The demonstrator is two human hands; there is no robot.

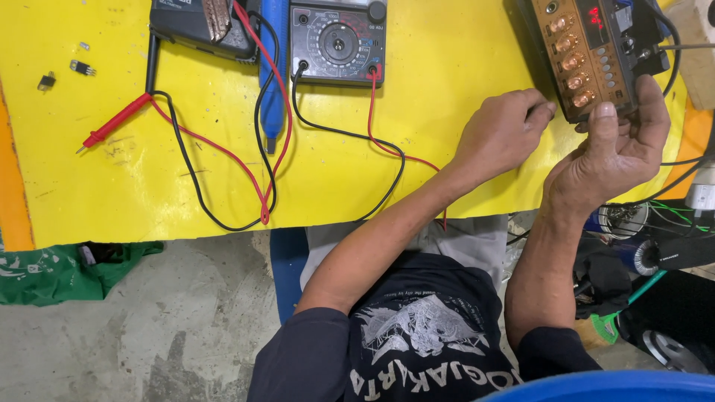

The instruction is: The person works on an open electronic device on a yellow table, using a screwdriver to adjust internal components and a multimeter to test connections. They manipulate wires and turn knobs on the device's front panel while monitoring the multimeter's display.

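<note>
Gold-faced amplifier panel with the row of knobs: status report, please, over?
Right hand gripping gold-faced amplifier panel at its near edge. Left hand touching its lower corner. Red and black probe leads lie clear alongside.

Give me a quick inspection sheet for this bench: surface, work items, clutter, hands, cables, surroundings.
Surface: yellow tabletop, scuffed.
Work items: gold-faced amplifier panel with a row of knobs and a lit red display.
Clutter: analog multimeter; small black components far left.
Hands: left hand closed by the panel's lower corner; right hand cupping its near edge, thumb up.
Cables: red and black test leads looped; red probe lying loose.
Surroundings: concrete floor, green cloth.
</note>
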